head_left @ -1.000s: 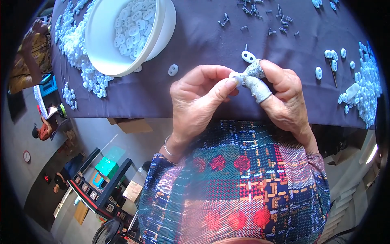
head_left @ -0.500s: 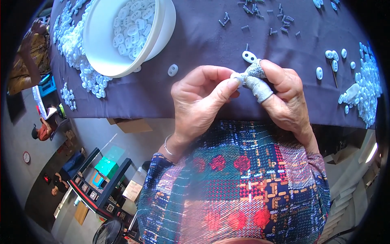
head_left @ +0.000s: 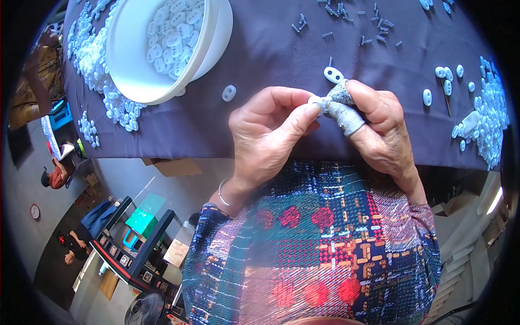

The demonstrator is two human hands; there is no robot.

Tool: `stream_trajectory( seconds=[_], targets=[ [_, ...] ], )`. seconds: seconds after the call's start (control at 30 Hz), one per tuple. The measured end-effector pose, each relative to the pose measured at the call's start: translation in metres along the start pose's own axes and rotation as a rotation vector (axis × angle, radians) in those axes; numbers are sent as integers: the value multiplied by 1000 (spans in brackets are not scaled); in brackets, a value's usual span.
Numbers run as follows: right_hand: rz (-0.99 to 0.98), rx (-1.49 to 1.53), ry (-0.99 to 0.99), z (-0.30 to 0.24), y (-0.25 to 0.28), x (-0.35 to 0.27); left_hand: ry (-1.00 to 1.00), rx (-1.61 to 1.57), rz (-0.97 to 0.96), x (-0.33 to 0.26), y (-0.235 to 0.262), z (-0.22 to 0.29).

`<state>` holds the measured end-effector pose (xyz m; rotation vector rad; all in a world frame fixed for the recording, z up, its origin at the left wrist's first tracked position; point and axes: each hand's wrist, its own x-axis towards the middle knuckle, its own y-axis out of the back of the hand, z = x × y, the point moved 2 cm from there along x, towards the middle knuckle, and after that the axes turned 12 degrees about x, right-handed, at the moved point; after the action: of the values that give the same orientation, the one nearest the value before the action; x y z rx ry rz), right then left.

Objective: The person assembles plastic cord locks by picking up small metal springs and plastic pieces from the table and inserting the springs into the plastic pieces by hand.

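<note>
My left hand (head_left: 268,135) pinches a small white plastic piece (head_left: 318,102) between thumb and forefinger. The fingertips of my right hand (head_left: 382,124), wearing grey cloth finger covers (head_left: 345,118) on thumb and forefinger, close on the piece from the other side. Fingers hide most of it, so its exact shape cannot be made out. Just beyond the right forefinger lies a white oval cord-lock piece (head_left: 333,75) with two dark holes, and a small metal spring (head_left: 330,62) is near its far end. Another two-hole piece (head_left: 229,93) rests left of my hands.
A white tub (head_left: 208,51) of two-hole pieces stands at the left, beside a heap of white pieces (head_left: 92,62). Loose springs (head_left: 338,11) are scattered at the back. More white pieces (head_left: 490,122) and a thin rod (head_left: 448,105) lie right on the dark tablecloth (head_left: 271,43).
Both hands keep nearly the same pinch on the small white piece. The view has shifted slightly, with the tub a little further left in it.
</note>
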<state>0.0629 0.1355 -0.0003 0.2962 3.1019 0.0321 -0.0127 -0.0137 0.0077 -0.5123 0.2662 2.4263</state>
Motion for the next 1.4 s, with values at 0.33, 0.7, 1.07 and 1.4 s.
stream_trajectory(
  seconds=[0.33, 0.7, 1.07, 1.4],
  targets=[
    [17, 58, 36, 4, -2, 0, -26, 83, -1, 1, 0, 0],
    [-2, 132, -6, 5, -3, 0, -49, 44, -18, 3, 0, -3],
    [69, -24, 187, -2, -6, 0, -82, 7, 8, 3, 1, -4],
    [92, -22, 23, 0, -5, -6, -75, -21, 0, 3, 0, -5]
  ],
)
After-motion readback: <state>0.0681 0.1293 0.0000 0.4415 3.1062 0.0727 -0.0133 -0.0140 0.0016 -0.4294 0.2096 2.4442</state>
